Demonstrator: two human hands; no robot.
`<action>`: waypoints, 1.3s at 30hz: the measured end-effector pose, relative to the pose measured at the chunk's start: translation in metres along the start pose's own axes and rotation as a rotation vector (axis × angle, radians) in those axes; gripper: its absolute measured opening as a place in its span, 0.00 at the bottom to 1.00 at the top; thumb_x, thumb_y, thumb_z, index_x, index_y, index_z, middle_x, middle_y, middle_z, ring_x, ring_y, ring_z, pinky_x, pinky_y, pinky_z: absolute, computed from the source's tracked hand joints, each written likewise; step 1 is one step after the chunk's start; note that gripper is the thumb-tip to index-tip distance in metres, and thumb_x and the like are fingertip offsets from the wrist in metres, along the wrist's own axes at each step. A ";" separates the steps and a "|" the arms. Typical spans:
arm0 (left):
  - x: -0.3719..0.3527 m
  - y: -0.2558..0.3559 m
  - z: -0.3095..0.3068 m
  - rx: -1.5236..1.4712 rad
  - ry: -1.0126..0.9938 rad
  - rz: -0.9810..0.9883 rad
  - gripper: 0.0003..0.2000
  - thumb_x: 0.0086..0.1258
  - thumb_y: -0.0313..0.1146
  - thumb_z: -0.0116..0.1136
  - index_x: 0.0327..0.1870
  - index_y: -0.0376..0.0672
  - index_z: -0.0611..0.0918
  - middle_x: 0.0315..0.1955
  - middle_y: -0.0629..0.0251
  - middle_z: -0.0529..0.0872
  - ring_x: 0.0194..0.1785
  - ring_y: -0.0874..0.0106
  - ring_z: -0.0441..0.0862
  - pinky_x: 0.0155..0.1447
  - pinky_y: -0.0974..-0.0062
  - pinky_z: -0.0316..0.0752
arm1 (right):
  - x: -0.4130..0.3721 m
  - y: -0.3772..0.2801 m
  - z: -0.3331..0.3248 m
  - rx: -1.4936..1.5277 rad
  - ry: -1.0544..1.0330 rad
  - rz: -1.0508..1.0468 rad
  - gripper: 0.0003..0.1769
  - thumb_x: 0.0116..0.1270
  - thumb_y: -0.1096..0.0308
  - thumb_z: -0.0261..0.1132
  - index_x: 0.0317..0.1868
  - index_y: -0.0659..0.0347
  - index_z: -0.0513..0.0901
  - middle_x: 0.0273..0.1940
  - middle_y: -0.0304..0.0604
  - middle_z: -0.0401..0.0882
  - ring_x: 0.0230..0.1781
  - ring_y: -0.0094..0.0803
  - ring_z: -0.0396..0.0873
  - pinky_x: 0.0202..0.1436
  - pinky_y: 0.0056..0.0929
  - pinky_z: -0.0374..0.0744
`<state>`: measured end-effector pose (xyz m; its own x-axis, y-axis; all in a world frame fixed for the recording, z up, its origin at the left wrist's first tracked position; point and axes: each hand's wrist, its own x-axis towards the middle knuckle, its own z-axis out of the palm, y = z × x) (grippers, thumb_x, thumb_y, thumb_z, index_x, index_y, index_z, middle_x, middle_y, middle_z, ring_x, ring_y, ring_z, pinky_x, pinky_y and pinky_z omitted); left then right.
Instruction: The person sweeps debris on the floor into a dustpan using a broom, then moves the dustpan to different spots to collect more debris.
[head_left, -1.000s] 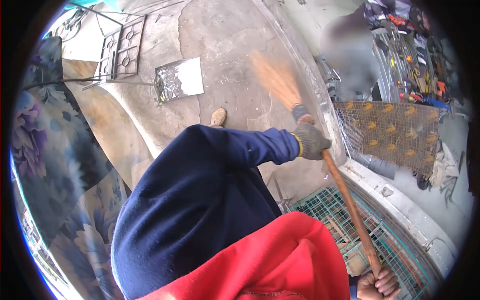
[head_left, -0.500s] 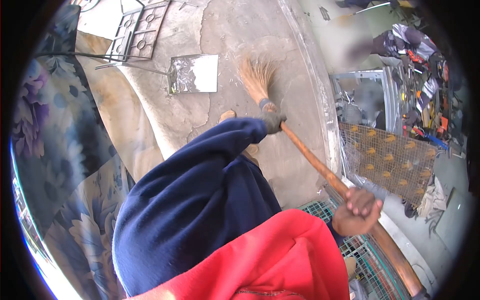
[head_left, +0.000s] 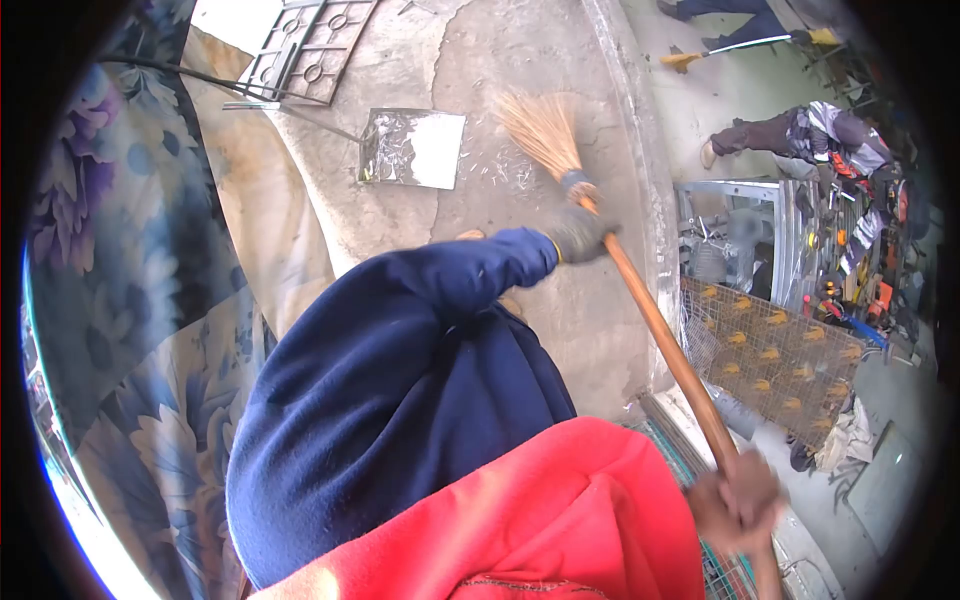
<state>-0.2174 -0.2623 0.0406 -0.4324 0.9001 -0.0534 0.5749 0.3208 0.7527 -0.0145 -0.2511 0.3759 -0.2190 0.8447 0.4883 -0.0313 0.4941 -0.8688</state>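
Observation:
A broom with a long wooden handle (head_left: 655, 320) and straw bristles (head_left: 543, 125) slants across the view. My left hand (head_left: 580, 236), in a grey glove, is closed round the handle just below the bristle binding. Bare and slightly blurred, my right hand (head_left: 738, 505) grips the same handle near its lower end. The bristles touch the concrete floor (head_left: 500, 60) or hang just over it; which one cannot be told. Left of them lies a flat metal dustpan (head_left: 430, 150) holding pale scraps, with more scraps scattered on the floor between pan and broom.
A metal grille (head_left: 310, 50) stands at the upper left beside a floral curtain (head_left: 100, 330). A raised kerb (head_left: 635, 120) runs down the right. Beyond it are a metal frame (head_left: 780, 225), wire mesh (head_left: 770, 355), tools and two people (head_left: 845, 140) (head_left: 735, 20).
The broom's bristles have shifted slightly right and up relative to my body. My gloved left hand has moved right and my right hand lower. More scraps show beside the dustpan.

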 end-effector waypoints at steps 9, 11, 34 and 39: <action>-0.083 0.004 -0.042 0.040 -0.326 -0.084 0.11 0.60 0.45 0.61 0.38 0.51 0.81 0.29 0.59 0.84 0.37 0.58 0.84 0.46 0.61 0.74 | -0.003 -0.007 -0.027 0.550 -0.253 0.270 0.17 0.70 0.61 0.51 0.21 0.50 0.65 0.15 0.28 0.62 0.11 0.19 0.58 0.23 0.25 0.65; -0.072 0.031 -0.050 0.034 -0.321 0.043 0.11 0.60 0.45 0.61 0.37 0.51 0.81 0.27 0.59 0.84 0.35 0.59 0.84 0.44 0.60 0.74 | 0.013 -0.039 -0.069 0.467 -0.184 0.205 0.20 0.71 0.60 0.50 0.18 0.51 0.64 0.13 0.30 0.60 0.11 0.19 0.58 0.22 0.23 0.63; -0.136 0.026 0.086 0.113 -0.478 -0.033 0.16 0.57 0.40 0.61 0.47 0.50 0.79 0.46 0.63 0.80 0.55 0.63 0.77 0.54 0.60 0.73 | -0.074 0.047 -0.142 0.505 0.039 0.425 0.21 0.67 0.60 0.54 0.15 0.46 0.62 0.10 0.29 0.58 0.09 0.19 0.56 0.17 0.25 0.63; -0.110 0.139 0.068 0.131 -0.418 0.178 0.16 0.59 0.42 0.59 0.46 0.49 0.78 0.42 0.62 0.79 0.51 0.62 0.78 0.51 0.59 0.71 | -0.034 -0.052 -0.228 0.424 0.029 0.225 0.22 0.73 0.60 0.48 0.16 0.49 0.62 0.12 0.29 0.58 0.11 0.18 0.57 0.24 0.21 0.64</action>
<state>-0.0426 -0.2971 0.1063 -0.0176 0.9773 -0.2109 0.7090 0.1610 0.6866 0.2172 -0.2580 0.4230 -0.2391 0.9295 0.2809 -0.3824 0.1758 -0.9071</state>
